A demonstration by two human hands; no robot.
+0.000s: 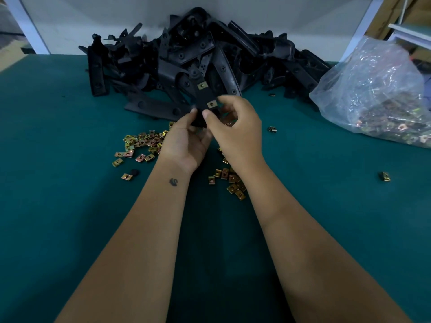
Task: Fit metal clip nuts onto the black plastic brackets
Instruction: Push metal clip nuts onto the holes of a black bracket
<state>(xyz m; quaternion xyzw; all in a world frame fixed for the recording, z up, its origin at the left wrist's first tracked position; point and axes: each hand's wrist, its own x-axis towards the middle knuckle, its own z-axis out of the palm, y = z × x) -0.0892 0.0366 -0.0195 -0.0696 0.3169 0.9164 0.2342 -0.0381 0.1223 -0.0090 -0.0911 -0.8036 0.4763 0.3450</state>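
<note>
A black plastic bracket (202, 96) is held up over the middle of the table, long axis pointing away from me. Two brass-coloured clip nuts sit on it: one at the far part (202, 85) and one near my fingers (212, 104). My left hand (186, 141) grips the bracket's near end from below. My right hand (235, 127) pinches the same end, thumb on top just below the nearer clip nut. Another clip nut shows between my right fingers (229, 123).
Loose clip nuts (142, 145) lie scattered on the green table left of my hands, more (231, 180) under my right wrist. A heap of black brackets (198, 52) fills the back. A clear plastic bag of clip nuts (382, 96) sits at right.
</note>
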